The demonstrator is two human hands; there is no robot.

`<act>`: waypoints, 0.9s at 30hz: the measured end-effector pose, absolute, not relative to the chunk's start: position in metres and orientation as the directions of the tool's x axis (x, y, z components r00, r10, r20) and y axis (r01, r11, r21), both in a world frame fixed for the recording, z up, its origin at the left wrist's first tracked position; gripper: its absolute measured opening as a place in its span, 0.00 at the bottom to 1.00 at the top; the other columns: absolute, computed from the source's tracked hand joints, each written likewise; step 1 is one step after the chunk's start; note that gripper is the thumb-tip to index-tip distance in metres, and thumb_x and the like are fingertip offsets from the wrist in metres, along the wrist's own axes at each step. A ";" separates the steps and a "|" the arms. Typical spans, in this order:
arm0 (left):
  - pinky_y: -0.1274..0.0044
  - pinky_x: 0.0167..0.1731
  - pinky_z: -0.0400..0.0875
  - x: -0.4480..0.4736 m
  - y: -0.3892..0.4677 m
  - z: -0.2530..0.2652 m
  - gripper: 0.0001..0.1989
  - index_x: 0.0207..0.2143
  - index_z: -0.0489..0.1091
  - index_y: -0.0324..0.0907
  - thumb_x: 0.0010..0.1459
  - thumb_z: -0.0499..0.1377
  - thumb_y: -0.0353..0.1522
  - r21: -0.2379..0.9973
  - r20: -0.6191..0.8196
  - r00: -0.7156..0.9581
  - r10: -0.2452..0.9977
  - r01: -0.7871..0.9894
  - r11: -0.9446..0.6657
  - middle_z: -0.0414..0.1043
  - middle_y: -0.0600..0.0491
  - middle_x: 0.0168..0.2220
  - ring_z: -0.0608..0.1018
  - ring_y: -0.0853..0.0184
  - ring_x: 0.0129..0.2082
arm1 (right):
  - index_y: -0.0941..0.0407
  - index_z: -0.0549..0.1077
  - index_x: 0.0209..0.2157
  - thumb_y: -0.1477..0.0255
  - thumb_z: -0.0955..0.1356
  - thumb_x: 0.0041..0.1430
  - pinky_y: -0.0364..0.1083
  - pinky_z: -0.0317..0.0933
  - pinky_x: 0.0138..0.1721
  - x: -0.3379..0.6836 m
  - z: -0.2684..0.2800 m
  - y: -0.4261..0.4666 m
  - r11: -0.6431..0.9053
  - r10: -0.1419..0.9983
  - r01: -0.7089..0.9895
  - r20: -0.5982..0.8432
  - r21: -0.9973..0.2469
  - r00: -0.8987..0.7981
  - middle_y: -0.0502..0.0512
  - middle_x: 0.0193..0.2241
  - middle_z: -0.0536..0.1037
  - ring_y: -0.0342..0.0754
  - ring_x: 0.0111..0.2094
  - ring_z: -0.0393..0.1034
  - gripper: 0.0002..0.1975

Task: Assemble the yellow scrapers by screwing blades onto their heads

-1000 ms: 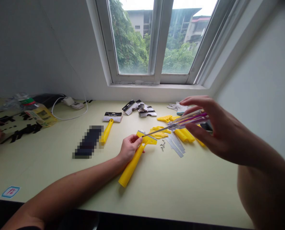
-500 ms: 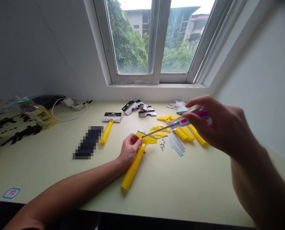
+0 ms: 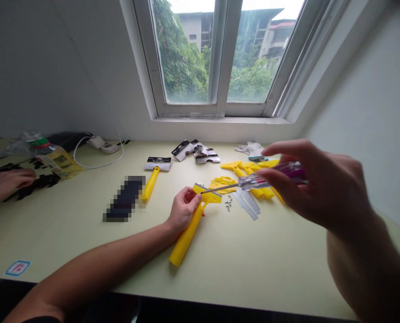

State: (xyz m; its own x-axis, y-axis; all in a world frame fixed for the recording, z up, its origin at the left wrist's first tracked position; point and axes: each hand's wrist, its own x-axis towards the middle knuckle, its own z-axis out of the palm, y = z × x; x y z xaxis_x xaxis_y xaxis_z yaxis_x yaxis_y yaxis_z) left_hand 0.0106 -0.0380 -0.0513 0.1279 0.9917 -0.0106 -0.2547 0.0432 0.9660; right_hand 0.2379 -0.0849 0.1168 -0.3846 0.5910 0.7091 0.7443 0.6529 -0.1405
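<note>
Beneath a two-paned window (image 3: 221,58), a pale tabletop (image 3: 263,264) is lit by daylight. At its middle, a yellow scraper (image 3: 186,240) is gripped near its head by the left hand (image 3: 184,208), its handle slanted toward the near edge. By the right hand (image 3: 327,188), a clear-and-purple screwdriver (image 3: 252,181) is held between thumb and curled fingers, its tip brought to the scraper's head beside the left thumb. Just right of the head, yellow plates (image 3: 222,184), small screws (image 3: 228,204) and flat metal blades (image 3: 248,204) are scattered; beyond the blades, more yellow handles (image 3: 262,193) are partly hidden by the right hand. Farther back, printed cards (image 3: 193,151) and a white glove (image 3: 250,149) are laid. At far left, another person's hand (image 3: 11,183) is seen near a bottle (image 3: 61,163).
</note>
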 end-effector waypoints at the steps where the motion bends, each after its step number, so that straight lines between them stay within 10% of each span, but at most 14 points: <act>1: 0.74 0.22 0.76 0.011 -0.038 -0.051 0.17 0.31 0.64 0.40 0.48 0.66 0.40 0.966 -0.010 0.125 0.992 -0.254 0.042 0.71 0.53 0.31 0.74 0.69 0.24 | 0.49 0.67 0.48 0.64 0.67 0.59 0.48 0.68 0.28 0.240 0.117 -0.085 0.623 0.600 0.772 0.711 -0.128 -0.366 0.51 0.29 0.77 0.50 0.27 0.74 0.14; 5: 0.74 0.21 0.76 0.010 -0.037 -0.051 0.16 0.30 0.64 0.39 0.48 0.66 0.40 0.964 -0.017 0.098 0.995 -0.261 0.042 0.70 0.54 0.30 0.73 0.70 0.23 | 0.50 0.61 0.53 0.66 0.63 0.62 0.49 0.69 0.35 0.247 0.118 -0.081 0.741 0.604 0.645 0.607 -0.188 -0.517 0.57 0.46 0.75 0.51 0.37 0.75 0.18; 9: 0.73 0.21 0.76 0.009 -0.036 -0.052 0.16 0.30 0.64 0.40 0.50 0.65 0.39 0.968 -0.008 0.107 0.994 -0.250 0.035 0.69 0.55 0.30 0.73 0.70 0.23 | 0.52 0.65 0.49 0.65 0.67 0.59 0.46 0.66 0.25 0.251 0.117 -0.076 0.640 0.609 0.762 0.673 -0.104 -0.420 0.53 0.32 0.79 0.49 0.28 0.75 0.16; 27: 0.73 0.20 0.76 0.008 -0.034 -0.051 0.17 0.29 0.64 0.40 0.47 0.67 0.40 0.963 -0.030 0.046 0.998 -0.267 0.041 0.69 0.55 0.29 0.73 0.70 0.21 | 0.53 0.64 0.47 0.60 0.66 0.60 0.45 0.69 0.32 0.260 0.110 -0.056 0.655 0.696 0.717 0.558 -0.237 -0.452 0.55 0.35 0.79 0.47 0.32 0.75 0.17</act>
State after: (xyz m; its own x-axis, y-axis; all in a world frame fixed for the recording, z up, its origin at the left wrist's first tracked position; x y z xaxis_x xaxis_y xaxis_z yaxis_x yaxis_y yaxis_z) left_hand 0.0084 -0.0344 -0.0509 0.0458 0.9985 -0.0300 -0.2673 0.0412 0.9627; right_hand 0.2601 -0.0560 0.1105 -0.4516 0.6962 0.5579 0.7170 0.6554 -0.2375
